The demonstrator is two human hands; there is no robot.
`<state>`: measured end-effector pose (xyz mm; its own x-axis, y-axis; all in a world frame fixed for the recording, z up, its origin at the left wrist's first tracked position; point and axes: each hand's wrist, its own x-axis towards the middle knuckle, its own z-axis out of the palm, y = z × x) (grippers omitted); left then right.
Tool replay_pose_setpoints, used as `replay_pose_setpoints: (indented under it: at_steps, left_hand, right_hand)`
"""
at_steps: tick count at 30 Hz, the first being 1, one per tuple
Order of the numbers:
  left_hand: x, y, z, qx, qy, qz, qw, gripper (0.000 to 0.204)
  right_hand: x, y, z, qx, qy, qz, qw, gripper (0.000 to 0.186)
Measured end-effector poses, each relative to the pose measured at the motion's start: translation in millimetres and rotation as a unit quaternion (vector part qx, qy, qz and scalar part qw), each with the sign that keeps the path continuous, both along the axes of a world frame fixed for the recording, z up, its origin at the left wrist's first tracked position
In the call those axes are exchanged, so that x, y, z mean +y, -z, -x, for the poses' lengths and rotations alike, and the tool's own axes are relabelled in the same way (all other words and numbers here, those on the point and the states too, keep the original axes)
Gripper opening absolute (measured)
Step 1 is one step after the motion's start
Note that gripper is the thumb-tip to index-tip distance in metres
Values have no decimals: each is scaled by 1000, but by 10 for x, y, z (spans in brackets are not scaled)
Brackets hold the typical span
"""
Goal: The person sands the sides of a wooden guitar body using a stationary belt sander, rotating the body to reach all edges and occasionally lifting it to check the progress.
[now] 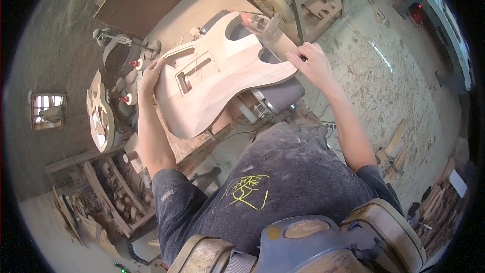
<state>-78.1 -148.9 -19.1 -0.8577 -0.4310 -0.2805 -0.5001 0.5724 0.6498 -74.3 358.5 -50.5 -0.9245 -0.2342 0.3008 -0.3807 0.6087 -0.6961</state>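
Note:
A pale wooden electric guitar body (222, 78) with routed cavities lies tilted over a belt sander (280, 93), whose dark roller end sticks out beneath its near edge. My left hand (151, 76) grips the rounded left edge, its fingers partly hidden along the wood. At the other end, my right hand (314, 63) is closed around the tip of the nearer horn, with the fingers curled. The body covers most of the sander.
Left of the bench (189, 15) hangs another guitar body (100, 116), near two red-tipped glue bottles (132, 99). A rack of wood scraps (121, 192) stands lower left. Behind the sander is a wooden frame with a round disc (270, 1). Wood strips (396, 144) lie on the dusty floor.

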Motion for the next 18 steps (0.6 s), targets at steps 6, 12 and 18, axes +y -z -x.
replay_pose_setpoints:
  at_steps: [6,12,18]
  left_hand:
    - [-107,-15,-61,-44,19,31,998,60]
    - [-343,72,-146,-35,40,31,998,65]
    - [-434,49,-234,-32,47,28,998,64]
  right_hand:
    - [-56,-56,-81,-13,7,-1,1000,31]
    - [-139,-20,-65,2,2,-10,1000,33]
    - [-249,-82,-110,-14,5,-19,1000,36]
